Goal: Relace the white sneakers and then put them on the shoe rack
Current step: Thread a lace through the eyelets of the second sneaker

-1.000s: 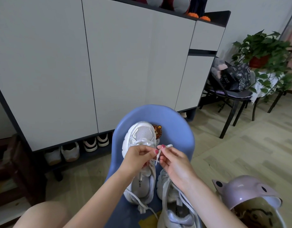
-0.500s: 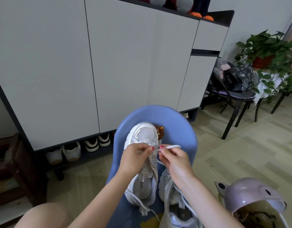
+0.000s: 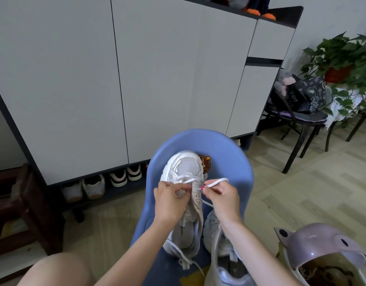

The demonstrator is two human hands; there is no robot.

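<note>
Left hand (image 3: 171, 201) gripping white sneaker (image 3: 185, 195) on blue chair (image 3: 235, 162), right hand (image 3: 222, 198) at 3 o'clock pinching its lace (image 3: 216, 182), second sneaker (image 3: 223, 263) at 5 o'clock.

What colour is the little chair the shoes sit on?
Blue chair, seen in the head view.

My left hand (image 3: 171, 200) covers the middle of the far sneaker (image 3: 183, 195), so I cannot see its eyelets or fingertips there. The near sneaker (image 3: 223, 263) and the lilac helmet (image 3: 320, 252) are cut off by the bottom edge. The toys (image 3: 254, 9) atop the cabinet (image 3: 157, 79) are cropped at the top edge.
</note>
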